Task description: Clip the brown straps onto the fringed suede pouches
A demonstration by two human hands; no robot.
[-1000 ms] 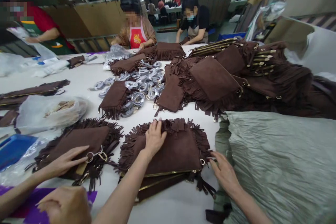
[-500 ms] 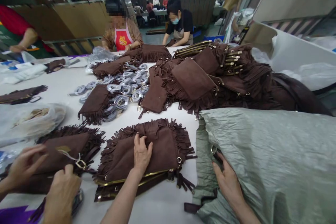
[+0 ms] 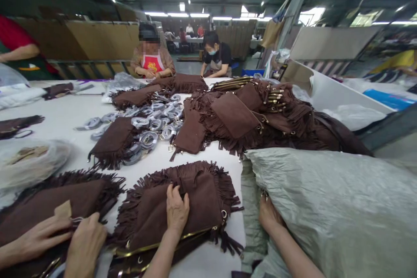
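In the head view a brown suede bag (image 3: 195, 202) with fringe and a gold zip along its near edge lies flat before me. On top of it rests my left hand (image 3: 177, 208), fingers apart and slightly bent, the tips at a dark fold. My right hand (image 3: 269, 213) is at the edge of a grey-green woven sack (image 3: 325, 200), partly tucked beneath it. Small metal fittings of a dark strap (image 3: 264, 196) show at its fingertips; the rest of the strap is hidden.
At left, a co-worker's hands (image 3: 86, 241) handle a tag (image 3: 63, 210) on another fringed bag (image 3: 65, 195). Beyond lie wrapped coiled straps (image 3: 148, 139), a heap of brown bags (image 3: 236, 115) and a plastic bag (image 3: 35, 156). Two people work across the white table (image 3: 221, 152).
My right hand has moved slightly farther under the sack's edge, covering more of the strap. My left hand stays on the bag. The co-worker's hands have come together at a tag; the view has tilted up.
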